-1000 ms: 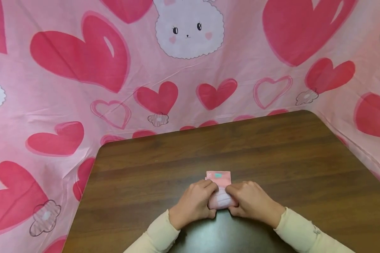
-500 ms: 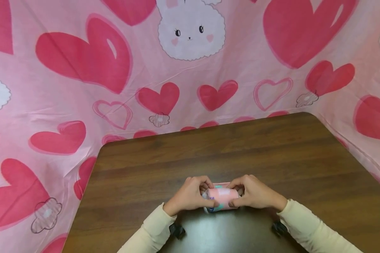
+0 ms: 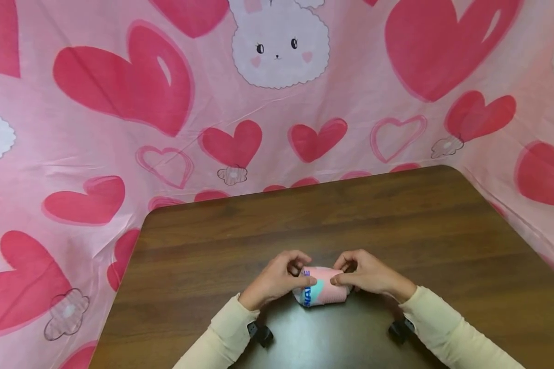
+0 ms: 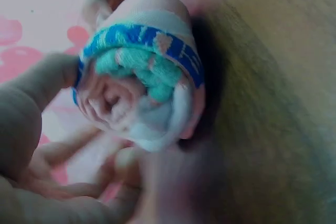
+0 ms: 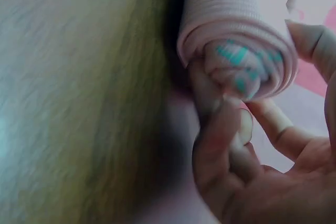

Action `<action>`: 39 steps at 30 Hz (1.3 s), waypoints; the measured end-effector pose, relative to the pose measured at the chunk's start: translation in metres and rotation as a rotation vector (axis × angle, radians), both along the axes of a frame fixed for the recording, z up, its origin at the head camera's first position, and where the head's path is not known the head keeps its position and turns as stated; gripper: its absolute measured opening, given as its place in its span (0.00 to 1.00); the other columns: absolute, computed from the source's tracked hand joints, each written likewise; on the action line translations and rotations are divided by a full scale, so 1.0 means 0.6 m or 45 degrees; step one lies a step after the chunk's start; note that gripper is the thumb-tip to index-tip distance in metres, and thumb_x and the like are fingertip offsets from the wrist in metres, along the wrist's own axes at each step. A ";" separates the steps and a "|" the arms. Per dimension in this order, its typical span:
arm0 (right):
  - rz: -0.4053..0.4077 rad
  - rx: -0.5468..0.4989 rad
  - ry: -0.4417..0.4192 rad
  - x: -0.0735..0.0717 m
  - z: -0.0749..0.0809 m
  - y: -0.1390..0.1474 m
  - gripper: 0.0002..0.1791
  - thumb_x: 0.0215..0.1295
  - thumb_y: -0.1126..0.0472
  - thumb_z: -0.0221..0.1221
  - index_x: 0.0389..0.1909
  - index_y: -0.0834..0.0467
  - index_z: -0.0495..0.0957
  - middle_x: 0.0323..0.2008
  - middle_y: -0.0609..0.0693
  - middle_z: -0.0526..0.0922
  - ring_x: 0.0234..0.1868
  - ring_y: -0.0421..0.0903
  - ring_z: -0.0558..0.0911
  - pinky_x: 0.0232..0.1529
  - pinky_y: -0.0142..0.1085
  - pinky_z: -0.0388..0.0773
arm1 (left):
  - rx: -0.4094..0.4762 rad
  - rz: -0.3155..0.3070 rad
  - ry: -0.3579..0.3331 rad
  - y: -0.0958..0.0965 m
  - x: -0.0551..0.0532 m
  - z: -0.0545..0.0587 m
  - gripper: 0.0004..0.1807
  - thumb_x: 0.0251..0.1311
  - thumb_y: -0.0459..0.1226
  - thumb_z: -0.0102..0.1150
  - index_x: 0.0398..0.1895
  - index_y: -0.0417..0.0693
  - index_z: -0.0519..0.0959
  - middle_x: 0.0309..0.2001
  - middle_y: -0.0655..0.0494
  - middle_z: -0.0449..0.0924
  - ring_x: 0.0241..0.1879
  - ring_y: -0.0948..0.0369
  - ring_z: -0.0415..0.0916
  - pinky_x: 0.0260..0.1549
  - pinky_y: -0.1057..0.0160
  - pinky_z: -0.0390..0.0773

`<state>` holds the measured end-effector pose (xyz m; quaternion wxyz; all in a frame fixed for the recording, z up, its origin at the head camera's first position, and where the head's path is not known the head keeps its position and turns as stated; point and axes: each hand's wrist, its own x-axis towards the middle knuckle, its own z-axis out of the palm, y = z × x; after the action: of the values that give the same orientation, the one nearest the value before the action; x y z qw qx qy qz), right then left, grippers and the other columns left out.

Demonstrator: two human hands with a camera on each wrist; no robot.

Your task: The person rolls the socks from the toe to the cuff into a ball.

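Observation:
A rolled-up pink sock bundle [image 3: 327,293] with blue lettering and a turquoise patch lies on the table near its front. My left hand [image 3: 277,281] grips the left end, thumb on the near face and fingers behind. From the other side my right hand [image 3: 374,277] holds the right end, its thumb also on the near face. In the left wrist view, the bundle's end [image 4: 142,77] shows coiled pink, turquoise and white layers inside a blue-lettered band. The right wrist view shows fingers at the other end of the roll [image 5: 236,14], where pink layers spiral.
The brown wooden table [image 3: 258,230] has rounded far corners. A pink cloth [image 3: 268,107] printed with hearts and a white animal face hangs behind and beside it. Black wrist devices [image 3: 260,333] sit beneath both pale sleeves.
The flat pink tail beyond the roll has been rolled in, leaving a compact bundle. It has turned so the blue lettering shows on the left. My fingers have shifted along its ends.

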<state>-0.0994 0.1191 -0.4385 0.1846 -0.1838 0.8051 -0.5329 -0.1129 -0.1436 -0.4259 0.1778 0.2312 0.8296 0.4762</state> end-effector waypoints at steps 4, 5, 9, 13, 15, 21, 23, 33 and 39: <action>-0.042 0.076 0.298 0.013 0.008 -0.009 0.12 0.59 0.60 0.72 0.40 0.54 0.79 0.35 0.47 0.77 0.33 0.44 0.76 0.32 0.34 0.76 | -0.076 -0.104 0.481 0.007 0.010 0.012 0.13 0.56 0.38 0.75 0.45 0.50 0.85 0.44 0.58 0.78 0.42 0.59 0.70 0.40 0.64 0.71; -0.046 0.122 0.436 0.020 0.010 -0.011 0.12 0.58 0.59 0.72 0.39 0.52 0.79 0.36 0.45 0.77 0.33 0.43 0.76 0.31 0.33 0.75 | -0.104 -0.126 0.597 0.008 0.015 0.013 0.09 0.57 0.37 0.74 0.41 0.50 0.86 0.43 0.60 0.79 0.41 0.60 0.70 0.40 0.66 0.71; -0.018 0.325 1.080 0.046 0.012 -0.022 0.08 0.56 0.61 0.72 0.33 0.47 0.83 0.37 0.39 0.77 0.33 0.37 0.74 0.31 0.32 0.75 | -0.249 -0.158 0.986 0.014 0.041 0.013 0.04 0.55 0.39 0.72 0.33 0.51 0.88 0.39 0.61 0.80 0.39 0.63 0.72 0.39 0.72 0.75; 0.051 0.486 1.424 0.060 0.008 -0.027 0.13 0.51 0.54 0.74 0.36 0.52 0.83 0.40 0.45 0.79 0.35 0.42 0.77 0.35 0.39 0.80 | -0.538 -0.171 1.227 0.017 0.063 0.009 0.27 0.42 0.53 0.81 0.40 0.48 0.83 0.42 0.58 0.78 0.44 0.59 0.73 0.45 0.65 0.78; 0.063 0.582 1.502 0.060 0.006 -0.030 0.24 0.46 0.45 0.77 0.38 0.55 0.82 0.41 0.49 0.79 0.37 0.46 0.79 0.38 0.43 0.82 | -0.666 -0.194 1.289 0.020 0.064 0.008 0.37 0.33 0.58 0.83 0.43 0.47 0.78 0.42 0.56 0.77 0.44 0.57 0.73 0.43 0.62 0.79; 0.068 0.783 1.589 0.046 -0.005 -0.045 0.42 0.31 0.37 0.80 0.43 0.61 0.78 0.40 0.54 0.78 0.37 0.52 0.80 0.43 0.46 0.81 | -0.798 -0.194 1.301 0.027 0.043 -0.005 0.40 0.31 0.55 0.85 0.44 0.46 0.74 0.37 0.57 0.74 0.36 0.58 0.72 0.36 0.62 0.78; 0.061 0.794 1.602 0.040 -0.007 -0.048 0.41 0.30 0.42 0.82 0.42 0.62 0.78 0.38 0.54 0.78 0.36 0.52 0.80 0.42 0.46 0.81 | -0.769 -0.175 1.295 0.027 0.038 -0.010 0.37 0.31 0.52 0.84 0.41 0.45 0.74 0.36 0.56 0.74 0.33 0.59 0.71 0.33 0.63 0.77; -0.028 0.610 1.356 0.014 0.024 -0.034 0.28 0.33 0.47 0.73 0.39 0.55 0.81 0.33 0.44 0.79 0.30 0.41 0.77 0.32 0.40 0.79 | -0.376 -0.095 1.068 0.026 0.014 0.001 0.34 0.29 0.49 0.78 0.44 0.44 0.78 0.37 0.57 0.77 0.36 0.63 0.73 0.35 0.69 0.76; 0.019 0.185 0.844 0.000 0.072 -0.010 0.28 0.37 0.56 0.77 0.46 0.48 0.83 0.38 0.35 0.81 0.32 0.36 0.78 0.29 0.33 0.78 | -0.040 -0.003 0.425 0.023 0.013 0.049 0.28 0.33 0.46 0.78 0.42 0.51 0.80 0.32 0.63 0.80 0.29 0.67 0.75 0.25 0.68 0.77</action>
<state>-0.0996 0.1132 -0.3955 -0.0706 -0.3392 0.8558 -0.3842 -0.1052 -0.1295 -0.3967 0.0416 0.3054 0.8546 0.4179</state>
